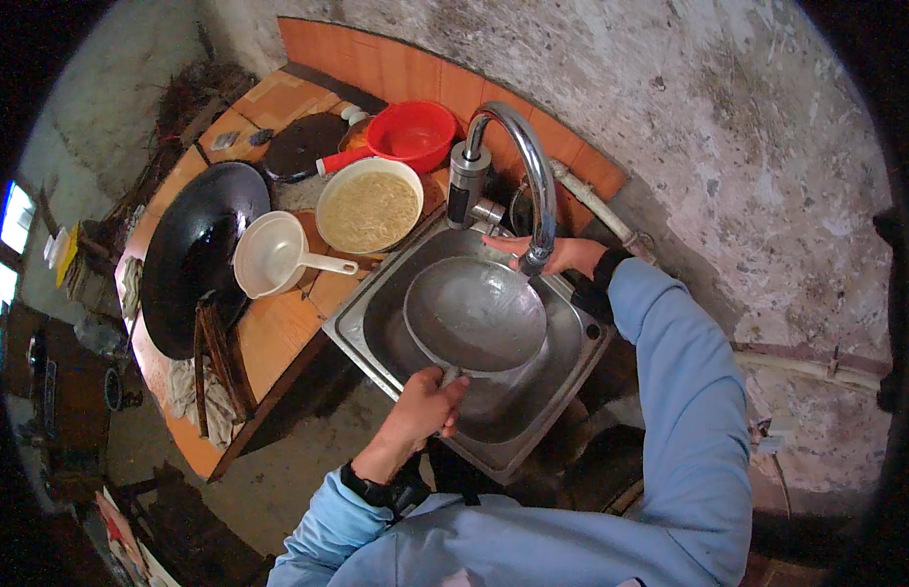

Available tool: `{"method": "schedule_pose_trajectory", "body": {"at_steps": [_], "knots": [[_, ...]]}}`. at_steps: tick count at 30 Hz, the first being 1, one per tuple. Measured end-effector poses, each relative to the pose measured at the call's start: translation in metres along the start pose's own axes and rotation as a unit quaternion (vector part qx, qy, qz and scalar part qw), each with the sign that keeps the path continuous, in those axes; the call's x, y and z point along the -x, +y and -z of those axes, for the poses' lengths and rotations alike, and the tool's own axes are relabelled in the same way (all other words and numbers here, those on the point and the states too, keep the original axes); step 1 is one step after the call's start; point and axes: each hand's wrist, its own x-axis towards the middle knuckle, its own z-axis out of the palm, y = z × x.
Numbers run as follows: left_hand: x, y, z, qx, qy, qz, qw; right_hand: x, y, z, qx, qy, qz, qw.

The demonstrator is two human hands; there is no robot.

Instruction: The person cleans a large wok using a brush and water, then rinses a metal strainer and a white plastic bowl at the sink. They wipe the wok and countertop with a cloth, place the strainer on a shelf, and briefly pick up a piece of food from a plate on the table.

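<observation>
My left hand (425,407) grips the near rim or short handle of a round metal pan (475,315), which lies tilted in the stainless steel sink (509,418). My right hand (553,255) is beyond the pan, fingers extended, palm partly hidden by the spout of the chrome gooseneck faucet (546,191). Whether water is running cannot be told. Left of the sink, a white-rimmed bowl of noodles in broth (371,208) stands on the tiled counter, with a white plastic ladle (271,255) beside it.
A large black wok (198,257) is set at the counter's left, with wooden sticks (218,359) and a cloth (205,400) near it. A red plastic basin (413,134) and a dark round lid (308,147) lie farther back. A pipe (590,198) runs along the wall.
</observation>
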Motion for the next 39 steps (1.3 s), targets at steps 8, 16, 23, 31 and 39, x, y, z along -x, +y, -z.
{"method": "schedule_pose_trajectory", "body": {"at_steps": [8, 16, 23, 31, 39], "knots": [[-0.016, -0.018, -0.006, 0.020, -0.004, 0.014, 1.000, -0.003, -0.003, 0.002, -0.012, -0.052, -0.078, 0.995], [-0.026, -0.030, -0.009, 0.050, -0.012, 0.018, 0.999, -0.004, 0.011, -0.003, 0.018, -0.052, -0.076, 0.996], [-0.031, -0.035, -0.010, 0.019, -0.012, 0.019, 1.000, -0.002, 0.017, -0.007, 0.022, -0.040, -0.078, 0.996], [-0.040, -0.040, -0.009, 0.019, -0.014, 0.041, 0.999, -0.001, 0.020, -0.007, -0.116, -0.006, -0.010, 0.993], [-0.044, -0.046, -0.007, 0.036, -0.020, 0.029, 0.999, -0.001, 0.006, 0.000, -0.106, -0.029, -0.057, 0.992]]}}
